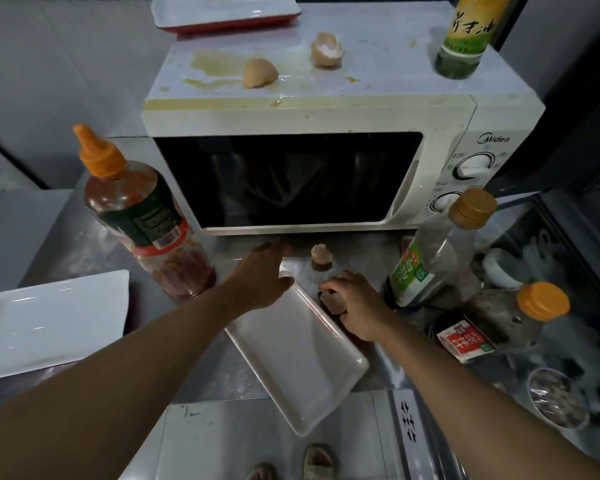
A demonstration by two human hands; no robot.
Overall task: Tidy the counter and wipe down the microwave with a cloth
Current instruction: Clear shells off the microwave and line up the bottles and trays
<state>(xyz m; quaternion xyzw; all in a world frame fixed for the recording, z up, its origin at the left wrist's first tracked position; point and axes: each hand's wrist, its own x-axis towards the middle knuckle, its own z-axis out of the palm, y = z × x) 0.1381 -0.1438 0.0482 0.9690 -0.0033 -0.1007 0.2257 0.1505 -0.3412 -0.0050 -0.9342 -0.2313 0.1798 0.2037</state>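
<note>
The white microwave oven (309,161), branded "Midea" by its dials, has a smooth top smeared with yellow egg spill. Two broken brown eggshell halves (260,73) and a green-labelled bottle (459,39) stand on that top. In front of the microwave, on the steel counter (66,244), the left hand (260,278) grips the far end of a glossy white rectangular tray (298,362). Beside the tray, the right hand (355,306) curls round another eggshell piece (331,301). A further shell (321,254) sits nearer the microwave door.
</note>
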